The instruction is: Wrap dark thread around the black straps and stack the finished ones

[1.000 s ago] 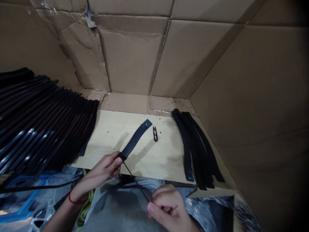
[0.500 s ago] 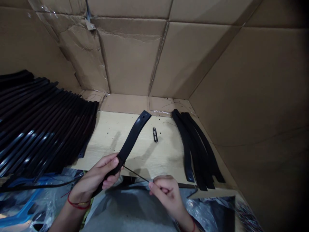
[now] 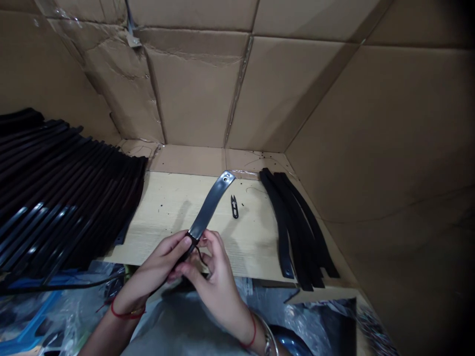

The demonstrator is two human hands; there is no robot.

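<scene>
A curved black strip point(image 3: 212, 203) with a hole near its far end slants up from my left hand point(image 3: 168, 254). That hand is closed round its lower part, thumb on top. My right hand point(image 3: 213, 269) is against the strip just below its shiny stretch, fingertips partly behind it. A thin dark cord point(image 3: 201, 256) loops from the strip into my right fingers, which are closed on it. The cord's end is hidden. Beyond my right hand, a small pair of black thread snips point(image 3: 234, 207) lies on the pale board.
Many black strips point(image 3: 70, 198) are stacked in a fan at the left. Several more strips point(image 3: 297, 227) lie at the right. Cardboard walls point(image 3: 196, 89) enclose the back and right side of the pale board point(image 3: 163, 198). Clear plastic point(image 3: 81, 306) shows below at left.
My right hand has moved up and left from the stretched-out cord to the strip; the cord now hangs in a slack loop. The strip has turned slightly, catching more light.
</scene>
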